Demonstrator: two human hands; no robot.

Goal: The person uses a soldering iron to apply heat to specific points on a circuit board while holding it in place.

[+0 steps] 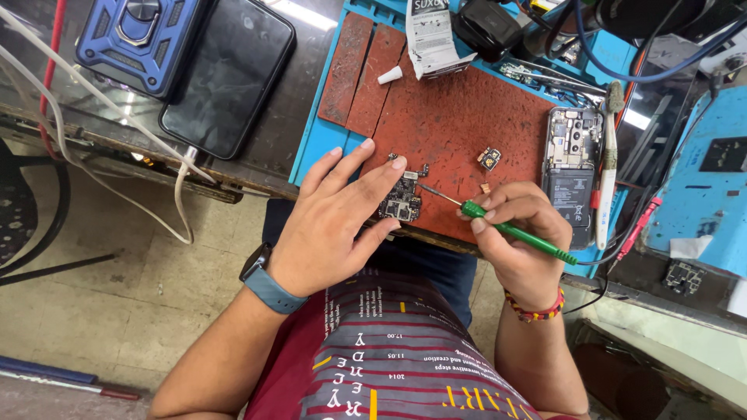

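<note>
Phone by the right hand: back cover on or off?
Off. The phone lies with its battery and inner camera parts exposed, beside the right hand.

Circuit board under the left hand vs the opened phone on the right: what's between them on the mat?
Head view: between the circuit board and opened phone lie a small loose module and a tiny part on the red mat.

A dark phone point(227, 74) lies face up on the bench at upper left, its black rectangular screen unlit, just beside a blue rugged phone case point(140, 39). At the top of the red mat point(467, 117) rests a white paper packet point(432, 39) with black print, creased and slightly curled.
</note>
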